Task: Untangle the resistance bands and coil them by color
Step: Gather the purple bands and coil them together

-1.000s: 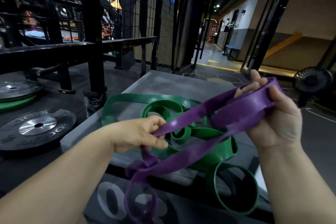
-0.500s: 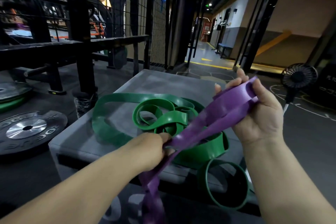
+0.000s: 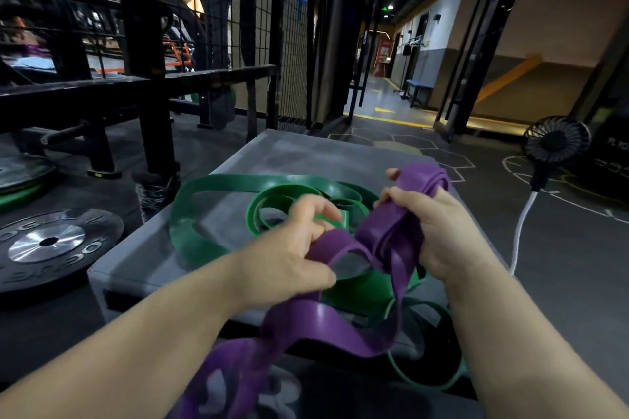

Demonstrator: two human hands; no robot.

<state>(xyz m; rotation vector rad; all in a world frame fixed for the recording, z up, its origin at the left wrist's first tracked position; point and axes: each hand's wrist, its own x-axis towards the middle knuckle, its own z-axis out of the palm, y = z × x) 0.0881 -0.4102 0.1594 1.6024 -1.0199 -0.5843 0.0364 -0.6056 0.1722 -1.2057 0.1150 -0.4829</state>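
Purple band [image 3: 377,231] held up over gray box [image 3: 306,153]: folded layers gripped in curled fingers of right hand [image 3: 439,231], loose loop pinched by fingers of left hand [image 3: 289,255], rest trailing down toward the camera. Beneath, tangled on the box, green bands [image 3: 211,248]. On floor to the left, weight plate [image 3: 47,245]; to the right, small fan [image 3: 556,143].

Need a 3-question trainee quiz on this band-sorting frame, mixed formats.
1. True or false: the right hand grips folded loops of the purple band.
2. The tangle of green bands rests mostly on: A) the grey box B) a hook C) a chair.
3. Fill in: on the floor to the right of the box stands a small black ___.
Key: 1 true; 2 A; 3 fan.
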